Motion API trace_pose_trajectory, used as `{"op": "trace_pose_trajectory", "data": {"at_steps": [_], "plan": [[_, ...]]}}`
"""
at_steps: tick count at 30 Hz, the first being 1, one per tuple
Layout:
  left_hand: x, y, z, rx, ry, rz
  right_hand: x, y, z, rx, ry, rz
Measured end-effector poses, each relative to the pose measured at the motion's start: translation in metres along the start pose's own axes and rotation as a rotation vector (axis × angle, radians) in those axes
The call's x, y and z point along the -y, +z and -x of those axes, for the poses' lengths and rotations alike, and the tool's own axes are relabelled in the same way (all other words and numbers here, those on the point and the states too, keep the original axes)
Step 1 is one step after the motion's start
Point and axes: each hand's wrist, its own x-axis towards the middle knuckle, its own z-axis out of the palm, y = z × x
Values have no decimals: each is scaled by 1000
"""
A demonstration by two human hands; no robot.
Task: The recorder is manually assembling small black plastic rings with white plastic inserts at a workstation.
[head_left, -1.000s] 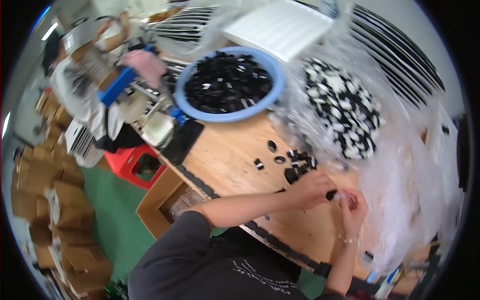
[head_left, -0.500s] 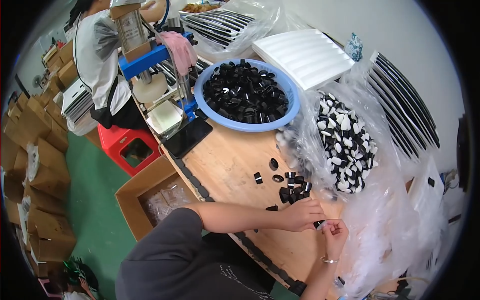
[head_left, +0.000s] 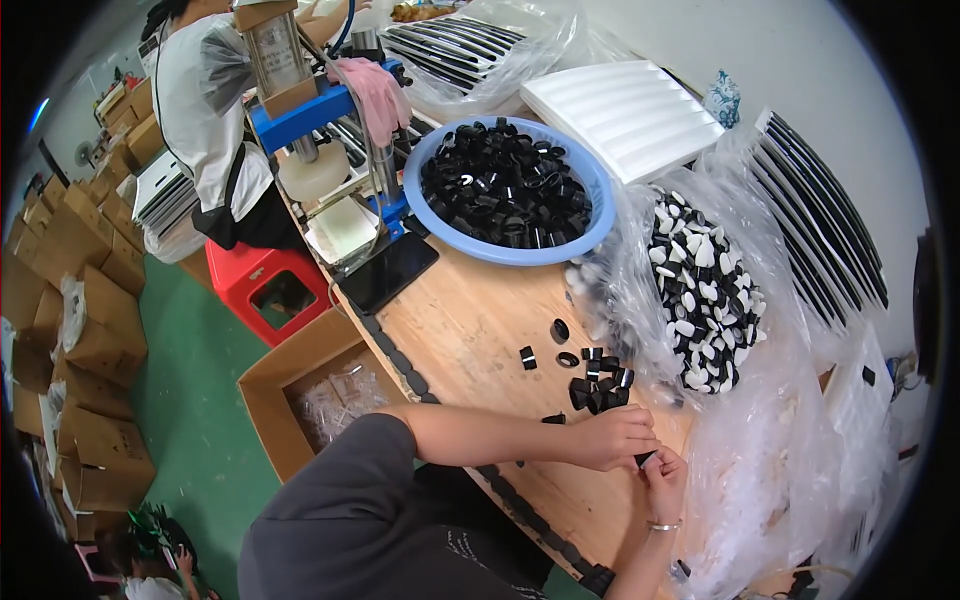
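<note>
Left hand and right hand meet at lower centre-right of frame, fingers of both pinched together on one small black cap; the cap sits between the two hands, just above the tabletop. Vs. 0.5 s ago: hands hold the same pinch, approx. same spot rel. to the loose caps; view has shifted so the basin sits nearer frame centre.

Just above the left hand: loose pile of black caps, short ring shapes, glossy plastic, lying on the bare wood tabletop, pale grain, matte. Right of pile: clear crinkled plastic bag holding black-and-white caps. Upper centre: round blue plastic basin, smooth rim, filled w/ black rings. Upper right of basin: white ribbed tray. Upper left: blue-framed press, another person beside it. Left of tabletop: open cardboard box, red stool, green floor.
</note>
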Motion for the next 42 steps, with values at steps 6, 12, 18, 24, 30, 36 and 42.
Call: {"op": "trace_pose_trajectory", "data": {"at_steps": [6,12,18,24,30,36,42], "plan": [[-15,-2,2,-9,-19,36,2,23,11,-98,-75,-104],[5,-8,-9,20,-10,-29,7,31,4,-265,-140,53],[16,-10,-16,50,-182,-122,25,33,-4,-248,-184,-28],[6,-7,-22,27,-324,33,14,25,-5,-300,-199,-80],[10,-7,-5,58,-940,571,10,21,2,-276,-232,-188],[6,-9,-10,50,-954,618,9,18,0,-258,-204,-254],[11,-13,-10,34,-909,615,9,17,-3,-255,-221,-282]]}}
